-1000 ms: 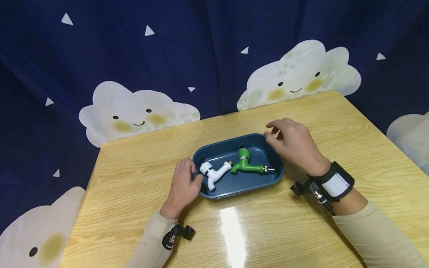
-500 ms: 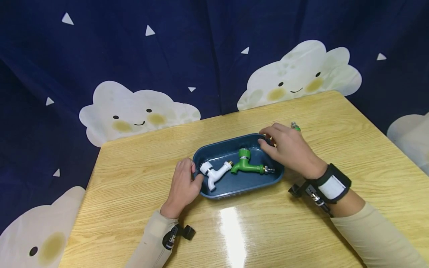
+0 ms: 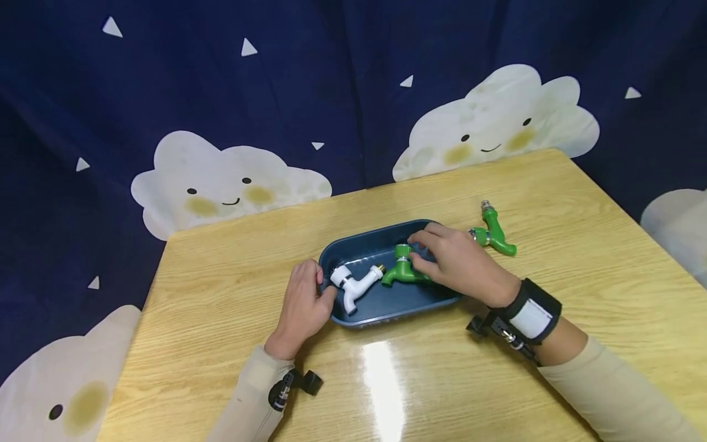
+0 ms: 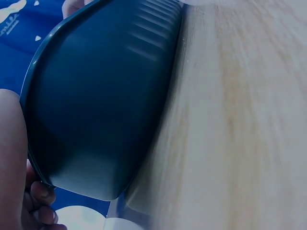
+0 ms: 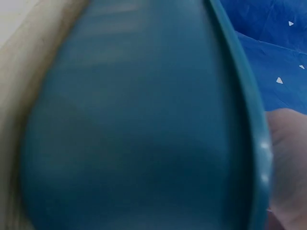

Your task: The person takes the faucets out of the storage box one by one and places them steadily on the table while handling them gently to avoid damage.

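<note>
A dark blue oblong tub (image 3: 375,309) sits on the wooden table; its outer wall (image 4: 100,105) fills much of the left wrist view. My left hand (image 3: 301,310) grips the tub's left end, thumb at the rim and fingers curled around it. Inside lie a white tap (image 3: 359,288) on the left and a green tap (image 3: 402,270) beside it, handle up. Over the tub's right end reaches my right hand (image 3: 464,261), thumb and fingers apart, fingertips right at the green tap, whose metal end it hides. In the right wrist view the tub wall (image 5: 144,120) blocks the tap.
Another green tap (image 3: 497,236) lies on the table (image 3: 574,245) just beyond my right hand, its handle partly hidden. A navy curtain (image 3: 331,73) with cloud prints hangs behind the table's back edge.
My right hand has moved left and slightly down, from outside the tub's right rim to over the green tap inside. The tap on the table has come into sight. My left hand has stayed put.
</note>
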`<act>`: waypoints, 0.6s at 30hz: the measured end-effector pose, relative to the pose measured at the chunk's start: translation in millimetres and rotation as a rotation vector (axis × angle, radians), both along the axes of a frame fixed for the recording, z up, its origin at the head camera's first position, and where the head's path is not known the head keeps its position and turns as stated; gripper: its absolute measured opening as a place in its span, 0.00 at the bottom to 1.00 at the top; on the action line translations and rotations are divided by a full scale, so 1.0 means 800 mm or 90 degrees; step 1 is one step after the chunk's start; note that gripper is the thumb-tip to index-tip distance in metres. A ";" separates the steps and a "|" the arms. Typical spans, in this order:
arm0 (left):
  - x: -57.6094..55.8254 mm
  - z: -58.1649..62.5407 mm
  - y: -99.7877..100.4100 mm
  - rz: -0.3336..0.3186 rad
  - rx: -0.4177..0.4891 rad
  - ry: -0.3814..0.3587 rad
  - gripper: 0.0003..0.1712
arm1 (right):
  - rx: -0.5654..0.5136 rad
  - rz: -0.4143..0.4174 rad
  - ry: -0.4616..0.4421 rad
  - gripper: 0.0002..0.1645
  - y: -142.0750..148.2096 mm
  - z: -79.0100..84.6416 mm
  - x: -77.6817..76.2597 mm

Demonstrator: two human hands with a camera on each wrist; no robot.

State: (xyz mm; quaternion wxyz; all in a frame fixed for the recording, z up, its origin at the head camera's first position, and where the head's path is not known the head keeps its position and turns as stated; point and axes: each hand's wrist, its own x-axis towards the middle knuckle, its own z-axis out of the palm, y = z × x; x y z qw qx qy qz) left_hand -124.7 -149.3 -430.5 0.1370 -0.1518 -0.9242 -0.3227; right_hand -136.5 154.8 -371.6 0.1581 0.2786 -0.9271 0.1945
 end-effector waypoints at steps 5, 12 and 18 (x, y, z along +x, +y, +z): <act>0.000 -0.001 -0.001 -0.001 0.000 0.002 0.08 | 0.004 0.004 -0.021 0.16 -0.007 -0.011 0.000; 0.000 0.001 -0.001 -0.004 0.005 0.005 0.08 | 0.018 0.014 -0.030 0.16 -0.012 -0.026 -0.001; -0.002 -0.001 0.000 -0.008 0.014 0.007 0.08 | 0.014 0.026 -0.028 0.19 -0.011 -0.030 -0.003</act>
